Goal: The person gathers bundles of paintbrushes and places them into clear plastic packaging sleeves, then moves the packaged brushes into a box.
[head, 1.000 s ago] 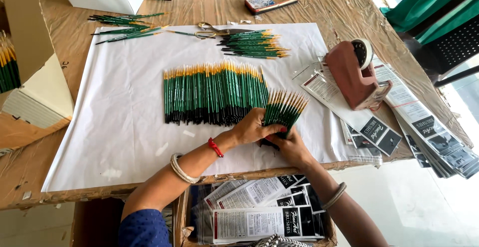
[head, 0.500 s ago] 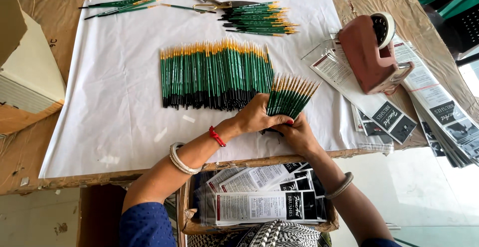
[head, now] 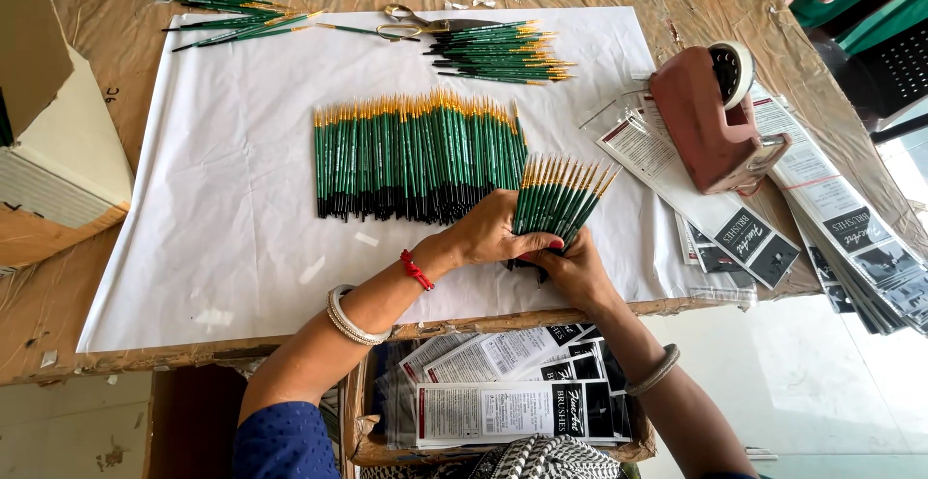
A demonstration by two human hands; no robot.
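Observation:
Both hands hold a fanned bunch of green paint brushes (head: 559, 199) with gold ferrules, at the near edge of the white paper sheet (head: 242, 228). My left hand (head: 495, 232) grips the bunch from the left. My right hand (head: 565, 268) grips it from below, around the black handle ends. Just left of the bunch lies a long row of the same brushes (head: 416, 155), side by side on the paper.
Two more brush piles lie at the back, one by the scissors (head: 503, 52) and one at the far left (head: 232, 17). Scissors (head: 416, 23) lie between them. A red tape dispenser (head: 710, 121) and printed sleeves (head: 841, 237) are at right. A cardboard box (head: 58, 150) stands at left. A box of packed sleeves (head: 512, 406) sits below the table edge.
The bunch in my hands is held a little more upright and tighter; my hands stay in the same place on the paper. The camera has shifted slightly.

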